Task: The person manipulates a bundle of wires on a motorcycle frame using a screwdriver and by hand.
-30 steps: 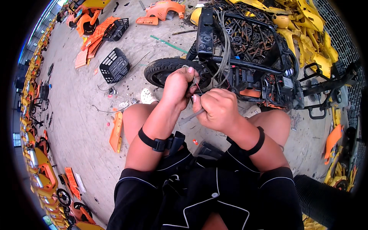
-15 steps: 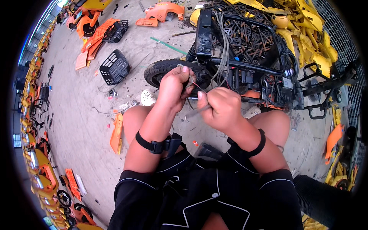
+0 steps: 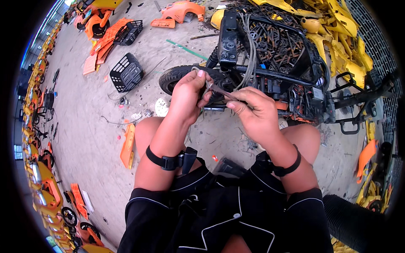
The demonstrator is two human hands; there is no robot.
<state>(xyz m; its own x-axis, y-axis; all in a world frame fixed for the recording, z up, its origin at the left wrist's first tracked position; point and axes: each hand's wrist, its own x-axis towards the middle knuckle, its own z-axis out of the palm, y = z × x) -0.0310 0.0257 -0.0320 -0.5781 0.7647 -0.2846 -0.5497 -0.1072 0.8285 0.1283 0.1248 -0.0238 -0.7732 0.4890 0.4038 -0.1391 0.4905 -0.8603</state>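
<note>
My left hand [image 3: 189, 92] is closed, thumb against fingers, pinching the end of a thin grey cable [image 3: 195, 69] in front of the wheel. In my right hand [image 3: 256, 111] is a slim brownish metal tool [image 3: 221, 91], held between thumb and fingers. Its far end meets the cable at my left fingertips; the exact contact is too small to make out. Just beyond both hands stands a stripped black scooter frame [image 3: 274, 72] with a black-tyred wheel [image 3: 171, 80] at its left. A bundle of grey cables [image 3: 249, 55] hangs over the frame.
Black plastic baskets [image 3: 126, 72] and orange panels [image 3: 128, 145] lie on the concrete floor to the left. Rusty metal parts [image 3: 276, 42] are heaped behind the frame. Yellow body panels [image 3: 337, 25] pile up at the far right, and scooters [image 3: 48, 185] line the left side.
My right hand has turned and opened its grip somewhat, swinging the tool from pointing toward me to pointing at my left fingertips. The red wire stretched between the hands no longer shows.
</note>
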